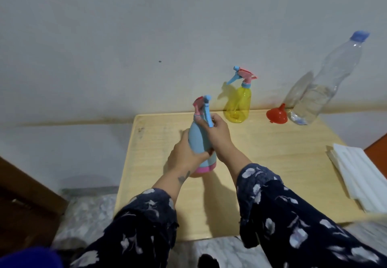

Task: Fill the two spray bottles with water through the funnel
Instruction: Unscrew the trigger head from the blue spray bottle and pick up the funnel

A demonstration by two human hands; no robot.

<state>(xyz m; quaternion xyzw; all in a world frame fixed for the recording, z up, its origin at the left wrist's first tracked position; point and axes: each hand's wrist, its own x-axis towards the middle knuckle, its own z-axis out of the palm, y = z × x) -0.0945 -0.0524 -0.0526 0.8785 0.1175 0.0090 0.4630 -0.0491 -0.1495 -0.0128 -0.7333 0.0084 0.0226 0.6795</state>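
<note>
A blue spray bottle (199,140) with a pink base band and a pink-and-blue trigger head stands on the wooden table (261,163). My left hand (184,156) grips its body from the left. My right hand (215,133) grips the neck just under the trigger head. A yellow spray bottle (238,102) with its head on stands at the back of the table. To its right a red funnel (276,114) lies mouth down. Beside it a clear water bottle (322,87) with a blue cap stands partly filled.
A stack of white paper towels (362,173) lies at the table's right edge. A white wall rises right behind the table. Dark wooden furniture (25,205) stands at the lower left, over a marbled floor.
</note>
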